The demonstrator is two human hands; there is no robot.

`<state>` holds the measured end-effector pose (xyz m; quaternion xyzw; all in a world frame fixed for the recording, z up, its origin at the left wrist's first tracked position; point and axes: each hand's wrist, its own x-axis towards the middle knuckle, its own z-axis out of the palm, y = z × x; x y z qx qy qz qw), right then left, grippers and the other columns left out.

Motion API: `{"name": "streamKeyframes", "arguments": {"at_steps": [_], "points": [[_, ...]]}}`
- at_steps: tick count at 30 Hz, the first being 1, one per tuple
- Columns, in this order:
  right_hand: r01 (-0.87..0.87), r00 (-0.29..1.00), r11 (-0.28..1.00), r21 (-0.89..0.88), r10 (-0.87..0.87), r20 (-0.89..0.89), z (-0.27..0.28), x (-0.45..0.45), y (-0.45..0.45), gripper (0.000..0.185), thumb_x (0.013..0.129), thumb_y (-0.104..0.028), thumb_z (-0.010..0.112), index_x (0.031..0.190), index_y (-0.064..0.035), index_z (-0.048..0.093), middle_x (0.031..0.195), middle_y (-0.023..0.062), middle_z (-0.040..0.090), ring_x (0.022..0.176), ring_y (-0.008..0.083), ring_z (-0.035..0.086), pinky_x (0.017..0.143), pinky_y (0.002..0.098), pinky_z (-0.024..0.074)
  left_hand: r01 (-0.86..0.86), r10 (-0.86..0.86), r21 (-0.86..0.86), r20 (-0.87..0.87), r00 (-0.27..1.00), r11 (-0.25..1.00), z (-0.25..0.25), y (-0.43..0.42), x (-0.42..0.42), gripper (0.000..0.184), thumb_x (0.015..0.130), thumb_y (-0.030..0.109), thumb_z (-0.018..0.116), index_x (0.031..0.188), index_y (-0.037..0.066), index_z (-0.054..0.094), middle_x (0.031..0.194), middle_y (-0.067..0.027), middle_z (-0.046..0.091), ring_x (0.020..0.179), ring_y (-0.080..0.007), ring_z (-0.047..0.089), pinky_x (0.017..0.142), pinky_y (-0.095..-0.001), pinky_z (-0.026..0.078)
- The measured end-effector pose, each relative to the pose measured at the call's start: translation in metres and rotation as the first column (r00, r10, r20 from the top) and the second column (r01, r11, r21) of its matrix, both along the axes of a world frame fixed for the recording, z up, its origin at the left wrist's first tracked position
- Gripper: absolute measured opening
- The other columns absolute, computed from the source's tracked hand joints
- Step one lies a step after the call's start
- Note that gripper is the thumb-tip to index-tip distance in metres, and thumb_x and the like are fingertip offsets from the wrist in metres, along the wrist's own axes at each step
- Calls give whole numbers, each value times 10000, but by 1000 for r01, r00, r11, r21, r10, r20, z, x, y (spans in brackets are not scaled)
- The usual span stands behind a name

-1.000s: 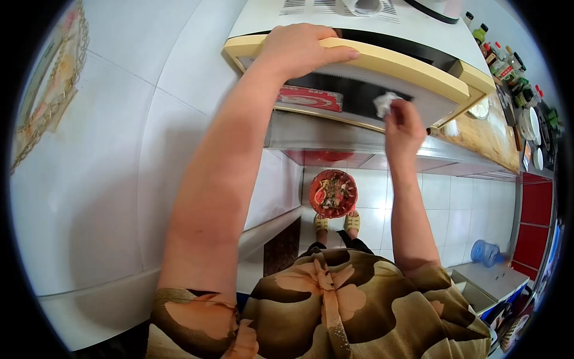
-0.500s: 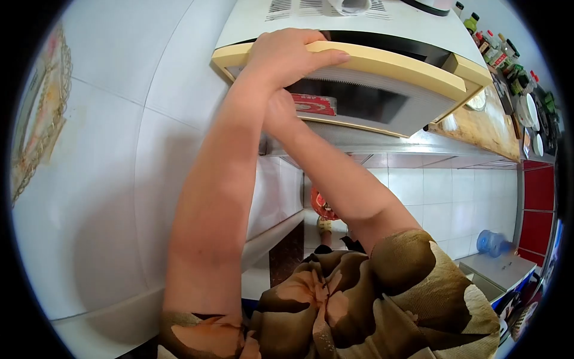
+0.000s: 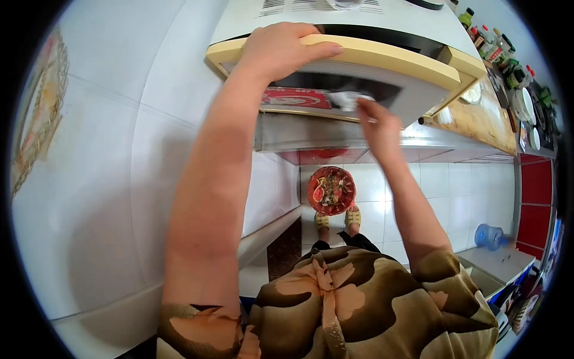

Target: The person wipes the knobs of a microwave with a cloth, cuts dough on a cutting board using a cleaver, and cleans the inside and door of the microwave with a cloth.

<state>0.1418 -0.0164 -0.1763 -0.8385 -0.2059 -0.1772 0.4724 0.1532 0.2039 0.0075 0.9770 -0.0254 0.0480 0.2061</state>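
Observation:
My left hand (image 3: 281, 51) is closed over the top edge of the cream-yellow microwave door (image 3: 382, 55), which stands partly open. The thumb lies along the front of the frame. A white crumpled cloth or tissue (image 3: 348, 100) is pinched in the fingers of my right hand (image 3: 381, 127), against or just in front of the door's dark window. Motion blurs the cloth and fingertips. Left of the cloth, a red label with white print (image 3: 293, 98) runs along the lower part of the door.
Below stands a red bin (image 3: 332, 190) with scraps in it, close to the slippered feet. Right of the microwave are a wooden board (image 3: 472, 127), several bottles (image 3: 496, 51) and white bowls (image 3: 524, 105). A blue water jug (image 3: 490, 237) is at lower right. White tiled wall rises on the left.
My right hand has moved from under the left wrist rightward across the door, and the white cloth now shows in it. The red label and bin are uncovered. My left hand keeps its hold.

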Motion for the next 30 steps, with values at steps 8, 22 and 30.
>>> {"name": "streamKeyframes", "arguments": {"at_steps": [8,22,30], "points": [[-133,983,969,209,156,-98,33,-4,43,244,882,-59,706,1126,-51,724,996,170,748,882,259,753,795,348,590,-17,18,24,-12,1000,1000,-1,1,-2,557,814,661,671,1070,177,773,894,-49,731,831,-206,667,775,-342,500],[121,983,851,511,-32,-179,24,11,-62,166,964,-67,673,1083,28,739,922,81,751,866,135,707,801,268,561,-38,37,-34,-39,999,999,0,-1,-3,553,810,638,704,1085,163,768,905,-23,728,852,-177,656,790,-308,494],[-135,954,924,358,219,-205,74,-3,45,236,916,-136,705,1122,-24,735,924,131,761,787,183,721,764,314,564,-20,21,42,-28,999,999,3,-4,-1,536,827,617,699,1085,153,766,918,-36,734,866,-180,666,805,-324,503]]}}
